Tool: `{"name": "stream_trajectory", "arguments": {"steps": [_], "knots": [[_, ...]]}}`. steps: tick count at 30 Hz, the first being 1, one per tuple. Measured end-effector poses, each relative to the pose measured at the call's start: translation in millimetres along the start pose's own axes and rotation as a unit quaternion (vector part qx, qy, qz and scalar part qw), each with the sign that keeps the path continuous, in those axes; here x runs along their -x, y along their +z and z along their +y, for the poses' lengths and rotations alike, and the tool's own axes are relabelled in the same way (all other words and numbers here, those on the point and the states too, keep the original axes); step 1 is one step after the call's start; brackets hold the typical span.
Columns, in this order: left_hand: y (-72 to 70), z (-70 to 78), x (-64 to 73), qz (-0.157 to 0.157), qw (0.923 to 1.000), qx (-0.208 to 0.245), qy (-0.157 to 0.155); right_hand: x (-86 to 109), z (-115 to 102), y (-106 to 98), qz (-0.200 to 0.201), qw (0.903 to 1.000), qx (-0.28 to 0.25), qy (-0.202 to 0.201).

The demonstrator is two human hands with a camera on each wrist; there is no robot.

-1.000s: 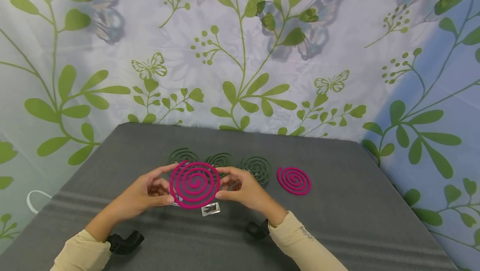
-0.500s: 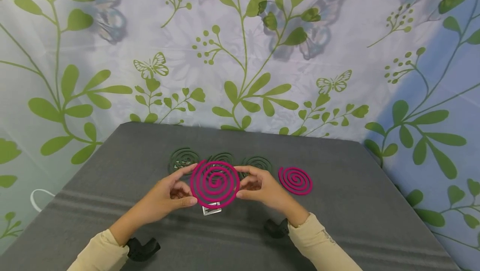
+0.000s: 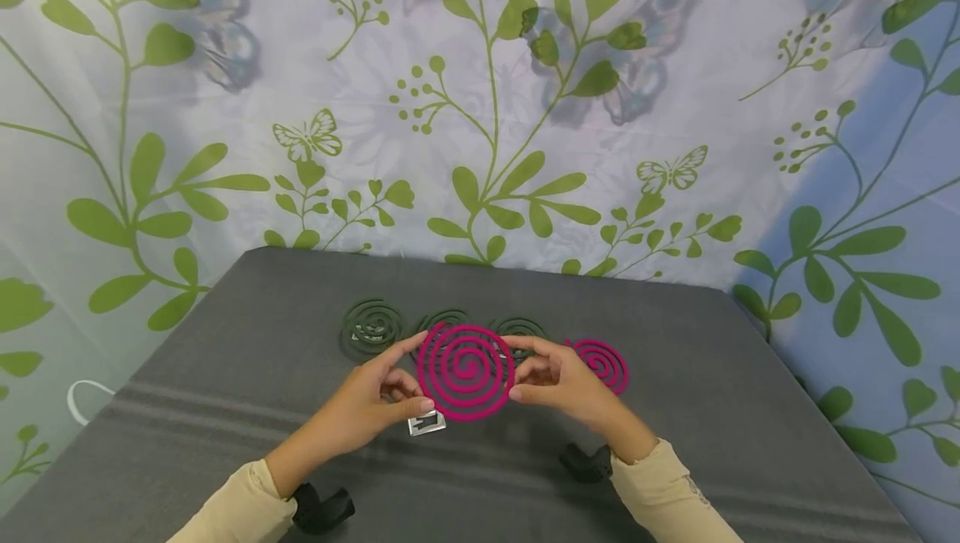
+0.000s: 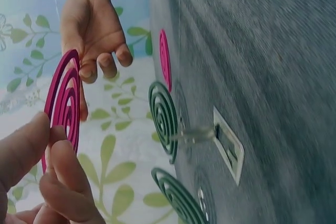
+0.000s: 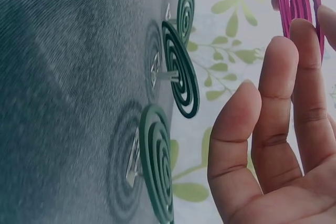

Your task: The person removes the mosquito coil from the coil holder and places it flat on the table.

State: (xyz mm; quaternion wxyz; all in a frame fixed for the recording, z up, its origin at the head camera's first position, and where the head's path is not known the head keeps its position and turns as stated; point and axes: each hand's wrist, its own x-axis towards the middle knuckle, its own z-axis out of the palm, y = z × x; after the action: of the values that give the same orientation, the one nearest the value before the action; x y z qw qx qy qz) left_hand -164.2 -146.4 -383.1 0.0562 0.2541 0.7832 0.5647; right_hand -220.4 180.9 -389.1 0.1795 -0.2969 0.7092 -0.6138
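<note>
A pink mosquito coil [image 3: 468, 368] is held up, face towards the head camera, above the grey table. My left hand [image 3: 367, 405] pinches its left edge between thumb and fingers. On the opposite edge, my right hand [image 3: 572, 386] grips it the same way, its other fingers loosely bent in the right wrist view. Below the coil lies a small metal coil stand [image 4: 230, 148], its prong sticking up in the left wrist view. Behind the hands, green mosquito coils [image 5: 157, 161] sit raised on metal stands. A second pink coil [image 3: 606, 366] is partly hidden behind my right hand.
The three green coils form a row across the back of the grey table [image 3: 712, 426], with the second pink coil at its right end. A patterned curtain [image 3: 495, 109] hangs behind the table. Black wrist mounts [image 3: 322, 510] hang below both forearms.
Both hands have carried the pink coil to the right, past the lone metal stand. My right hand now covers part of the second pink coil, and the leftmost green coil is more exposed.
</note>
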Motion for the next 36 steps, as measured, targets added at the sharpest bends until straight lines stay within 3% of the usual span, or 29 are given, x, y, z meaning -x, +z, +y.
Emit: {"name": "stream_trajectory", "arguments": {"steps": [14,25,36], "knots": [[25.6,8.0,-14.8,-0.001,1.0,0.001,0.0,22.7,-2,-22,0.014,0.9999,-0.002,0.007],[49.3,13.2,-26.2,0.008,0.9998,0.011,-0.012,37.4,-4,-46,-0.026,0.9992,-0.014,-0.026],[78.1,16.6,-42.2,0.019,0.9991,0.033,-0.015,51.7,-6,-73,-0.028,0.9989,-0.004,-0.036]]}}
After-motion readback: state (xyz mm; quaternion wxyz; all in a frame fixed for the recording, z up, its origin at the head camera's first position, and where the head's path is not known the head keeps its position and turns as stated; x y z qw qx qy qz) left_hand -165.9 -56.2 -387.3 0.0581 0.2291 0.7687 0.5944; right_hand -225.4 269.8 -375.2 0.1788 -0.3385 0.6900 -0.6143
